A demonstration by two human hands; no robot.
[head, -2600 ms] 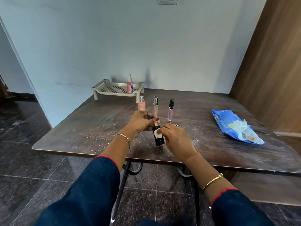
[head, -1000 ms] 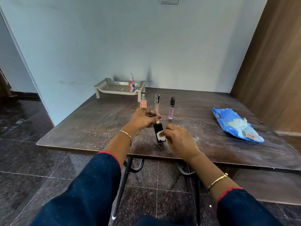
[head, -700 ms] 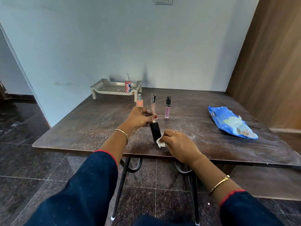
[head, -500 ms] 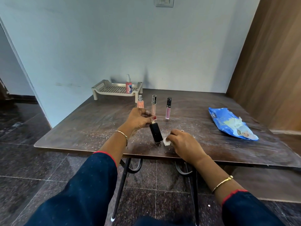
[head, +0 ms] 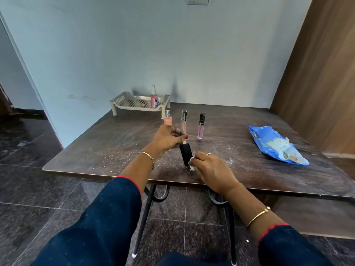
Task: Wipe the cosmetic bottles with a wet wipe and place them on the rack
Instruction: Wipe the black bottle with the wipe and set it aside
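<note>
The left hand is pinching the cap end of the black bottle, holding it nearly upright, base down, close to the near edge of the table. The right hand is pinching the wet wipe against its lower side. The rack is sitting at the far left corner, beyond the left hand, probably the nearer one for carrying; a spray bottle is standing on it.

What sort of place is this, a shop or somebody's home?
Probably a plain room in a home, not a shop: a worn table set against a bare painted wall, a light switch high on that wall, and dark polished stone floor tiles.
</note>
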